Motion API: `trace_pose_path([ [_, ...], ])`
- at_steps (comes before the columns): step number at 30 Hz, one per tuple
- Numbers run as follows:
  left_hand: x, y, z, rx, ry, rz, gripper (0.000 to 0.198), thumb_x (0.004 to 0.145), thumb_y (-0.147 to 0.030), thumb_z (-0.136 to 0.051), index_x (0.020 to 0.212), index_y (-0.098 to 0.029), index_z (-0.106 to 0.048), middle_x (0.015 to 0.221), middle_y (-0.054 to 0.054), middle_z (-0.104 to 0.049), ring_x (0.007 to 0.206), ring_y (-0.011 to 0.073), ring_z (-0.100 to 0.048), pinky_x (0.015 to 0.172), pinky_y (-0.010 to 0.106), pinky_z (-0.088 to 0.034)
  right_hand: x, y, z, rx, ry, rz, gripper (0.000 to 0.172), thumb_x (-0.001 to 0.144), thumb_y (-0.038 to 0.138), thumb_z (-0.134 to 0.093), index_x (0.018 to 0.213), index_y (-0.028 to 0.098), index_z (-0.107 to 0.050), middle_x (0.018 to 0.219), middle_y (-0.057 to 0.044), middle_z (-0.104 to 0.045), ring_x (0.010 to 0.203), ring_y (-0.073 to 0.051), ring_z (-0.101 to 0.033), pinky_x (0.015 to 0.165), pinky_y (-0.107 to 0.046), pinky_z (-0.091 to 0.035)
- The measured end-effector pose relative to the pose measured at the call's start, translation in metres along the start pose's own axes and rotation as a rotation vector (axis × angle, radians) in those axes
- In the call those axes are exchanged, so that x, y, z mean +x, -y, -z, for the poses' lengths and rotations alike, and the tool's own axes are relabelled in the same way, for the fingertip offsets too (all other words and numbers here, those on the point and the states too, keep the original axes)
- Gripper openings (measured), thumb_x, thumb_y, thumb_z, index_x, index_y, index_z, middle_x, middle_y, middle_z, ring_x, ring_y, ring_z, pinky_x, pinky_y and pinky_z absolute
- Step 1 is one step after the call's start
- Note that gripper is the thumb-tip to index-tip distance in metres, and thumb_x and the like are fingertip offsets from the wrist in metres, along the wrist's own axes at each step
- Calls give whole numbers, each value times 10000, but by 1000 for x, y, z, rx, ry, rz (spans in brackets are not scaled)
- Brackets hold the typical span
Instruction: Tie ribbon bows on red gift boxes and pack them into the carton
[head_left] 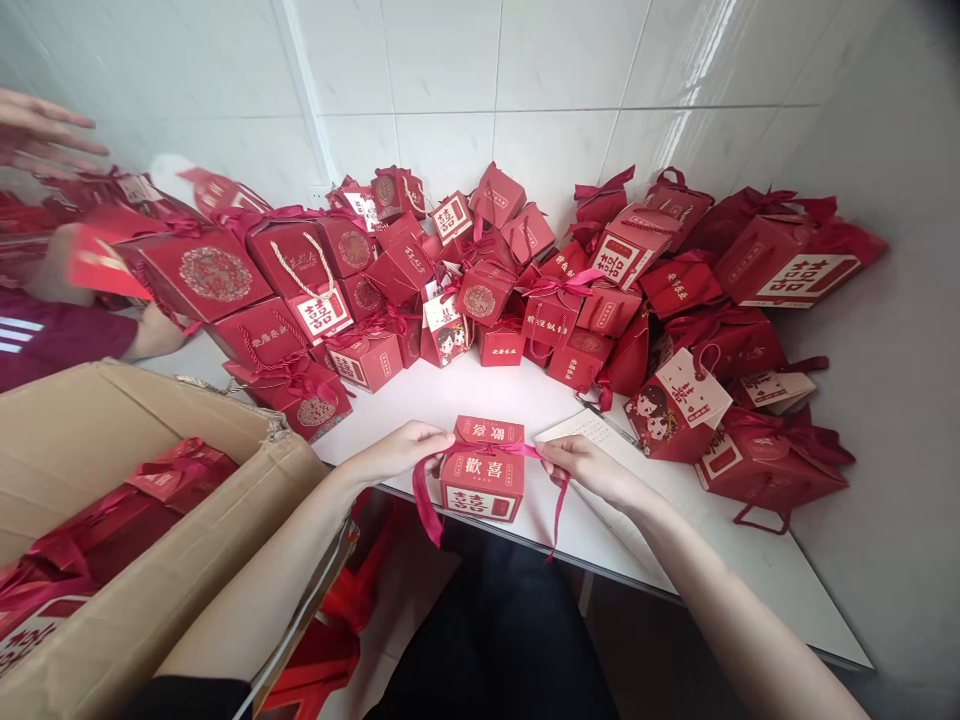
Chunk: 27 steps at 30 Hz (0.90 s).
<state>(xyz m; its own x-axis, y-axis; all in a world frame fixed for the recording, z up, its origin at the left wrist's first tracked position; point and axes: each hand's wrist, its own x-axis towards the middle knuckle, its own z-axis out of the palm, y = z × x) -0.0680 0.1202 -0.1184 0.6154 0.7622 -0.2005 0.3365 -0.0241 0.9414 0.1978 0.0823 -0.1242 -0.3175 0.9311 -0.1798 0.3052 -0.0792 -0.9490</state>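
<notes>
A red gift box (pixel 484 487) with white Chinese characters stands at the front edge of the white table, right before me. Across its top runs a magenta ribbon (pixel 499 450), crossed in the middle. My left hand (pixel 415 447) pinches one end at the box's left side, with a long tail hanging below the fingers. On the other side my right hand (pixel 576 462) grips the second end, and its tail drops past the table edge. Between both hands the ribbon looks stretched out. Whether it is knotted in the middle I cannot tell.
Several red gift boxes (pixel 495 300) are piled along the tiled wall. An open notebook (pixel 600 450) with a pen (pixel 600 410) lies right of my box. At the left stands a cardboard carton (pixel 247 480) holding red boxes. Another person's hand (pixel 45 130) is at upper left.
</notes>
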Motion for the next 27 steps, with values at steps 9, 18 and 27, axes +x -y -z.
trace_pose_path([
  [9, -1, 10, -2, -121, -9, 3, 431, 739, -553, -547, 576, -160, -476, 549, -30, -470, 513, 84, -417, 534, 223, -343, -1, -17, 5, 183, 78, -20, 432, 660, 572, -680, 673, 141, -645, 533, 19, -499, 523, -102, -426, 593, -273, -359],
  [18, -10, -3, -6, -136, 51, 57, 128, 696, -258, -554, 630, -150, -540, 631, -12, -583, 611, 110, -529, 606, 232, -396, -16, 33, -2, 322, 99, 189, 278, 716, 449, -702, 769, 177, -718, 1066, -87, -655, 965, -222, -602, 897, -351, -434],
  [27, -15, -14, -6, -77, -11, 55, 99, 679, -232, -506, 636, -146, -532, 613, -16, -543, 597, 112, -514, 595, 237, -386, 13, 30, -28, 41, -87, 395, 343, 785, 504, -591, 841, 187, -709, 860, -58, -703, 824, -217, -642, 768, -348, -500],
])
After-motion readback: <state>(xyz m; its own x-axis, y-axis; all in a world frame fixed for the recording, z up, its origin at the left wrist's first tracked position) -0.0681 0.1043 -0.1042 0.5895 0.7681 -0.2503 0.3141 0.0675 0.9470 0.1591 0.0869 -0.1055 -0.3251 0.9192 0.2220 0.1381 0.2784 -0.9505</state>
